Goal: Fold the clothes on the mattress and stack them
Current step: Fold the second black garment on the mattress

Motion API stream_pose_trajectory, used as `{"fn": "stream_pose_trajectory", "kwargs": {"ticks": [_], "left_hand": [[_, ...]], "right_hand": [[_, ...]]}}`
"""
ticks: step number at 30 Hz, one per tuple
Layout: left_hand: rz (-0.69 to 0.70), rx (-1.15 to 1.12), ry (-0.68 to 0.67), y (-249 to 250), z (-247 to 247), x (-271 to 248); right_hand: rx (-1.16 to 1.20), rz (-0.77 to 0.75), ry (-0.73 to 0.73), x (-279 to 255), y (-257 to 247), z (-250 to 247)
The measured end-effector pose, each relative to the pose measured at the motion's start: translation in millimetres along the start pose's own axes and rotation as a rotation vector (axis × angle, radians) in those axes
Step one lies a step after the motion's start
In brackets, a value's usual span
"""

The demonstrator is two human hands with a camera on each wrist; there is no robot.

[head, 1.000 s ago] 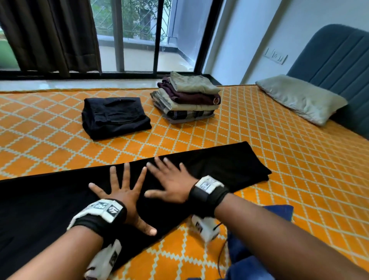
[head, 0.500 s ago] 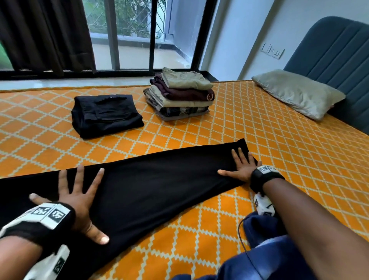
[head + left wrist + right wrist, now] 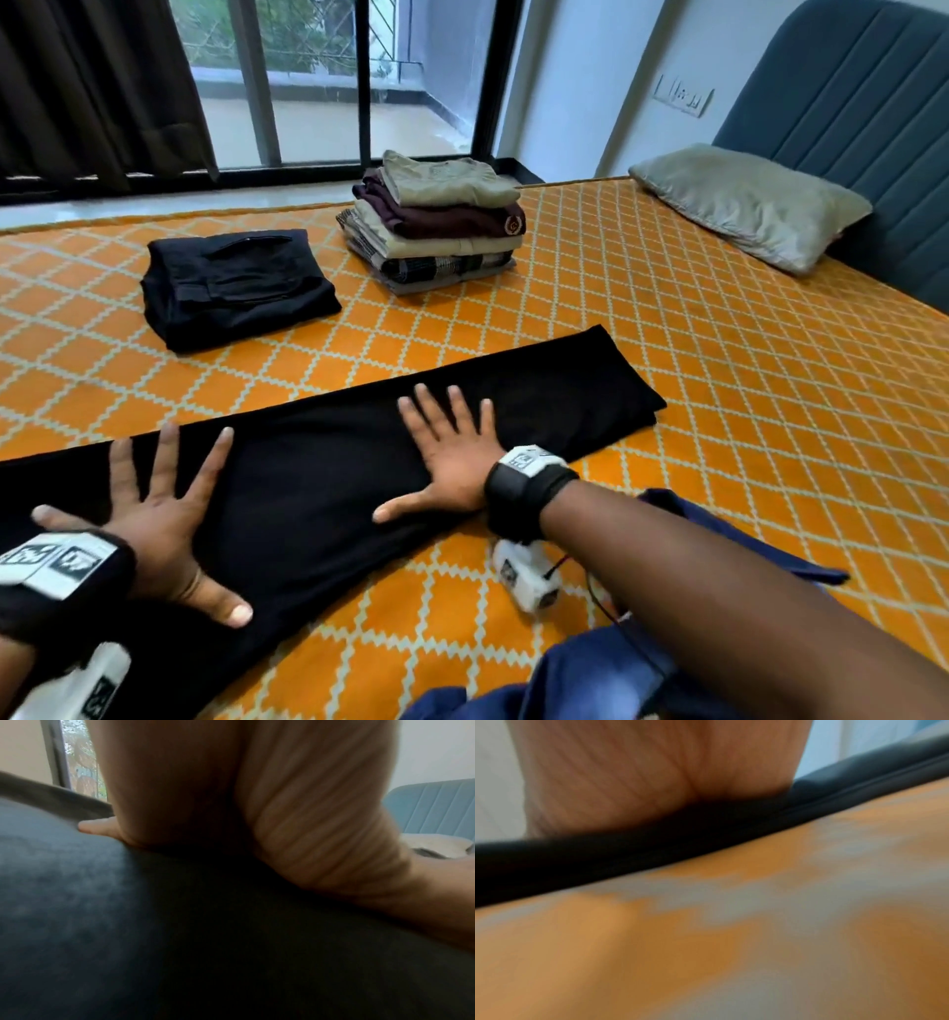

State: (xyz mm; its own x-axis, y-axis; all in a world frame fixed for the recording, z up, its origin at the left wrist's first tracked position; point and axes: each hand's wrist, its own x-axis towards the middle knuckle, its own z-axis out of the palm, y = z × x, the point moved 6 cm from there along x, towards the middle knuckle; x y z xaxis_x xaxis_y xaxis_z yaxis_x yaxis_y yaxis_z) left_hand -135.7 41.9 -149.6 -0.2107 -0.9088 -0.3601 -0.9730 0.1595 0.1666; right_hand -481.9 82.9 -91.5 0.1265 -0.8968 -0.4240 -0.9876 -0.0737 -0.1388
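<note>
**Both palms flat on the long black garment**

A long black cloth garment (image 3: pixel 328 462), folded into a narrow strip, lies slantwise across the near part of the mattress with its orange sheet of pale diamond lattice (image 3: pixel 719 411). Its right end reaches toward the middle of the bed; its left end runs out of the head view.

The left hand (image 3: pixel 154 519) lies palm down on the left part of the strip, fingers straight and spread, thumb pointing toward the near edge; its grip is released, pressing only. The left wrist view shows the heel of the palm and the thumb pressed into dark cloth.

The right hand (image 3: pixel 452 457) lies palm down further right on the same strip, fingers straight and fanned, thumb stretched left; its grip is likewise released. The right wrist view, blurred, shows the palm at the strip's near edge.

Beyond the strip sit a folded black garment with a pocket (image 3: pixel 236 288) and, just to its right, a stack of folded clothes (image 3: pixel 436 221) topped by an olive piece. A grey satin pillow (image 3: pixel 744 200) rests by the blue padded headboard (image 3: pixel 847 103).
</note>
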Motion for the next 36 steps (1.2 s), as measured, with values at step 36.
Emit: {"fn": "stream_pose_trajectory", "kwargs": {"ticks": [36], "left_hand": [[0.635,0.342,-0.244,380,16,-63]], "right_hand": [[2.061,0.776,0.615,-83,213,8]]}}
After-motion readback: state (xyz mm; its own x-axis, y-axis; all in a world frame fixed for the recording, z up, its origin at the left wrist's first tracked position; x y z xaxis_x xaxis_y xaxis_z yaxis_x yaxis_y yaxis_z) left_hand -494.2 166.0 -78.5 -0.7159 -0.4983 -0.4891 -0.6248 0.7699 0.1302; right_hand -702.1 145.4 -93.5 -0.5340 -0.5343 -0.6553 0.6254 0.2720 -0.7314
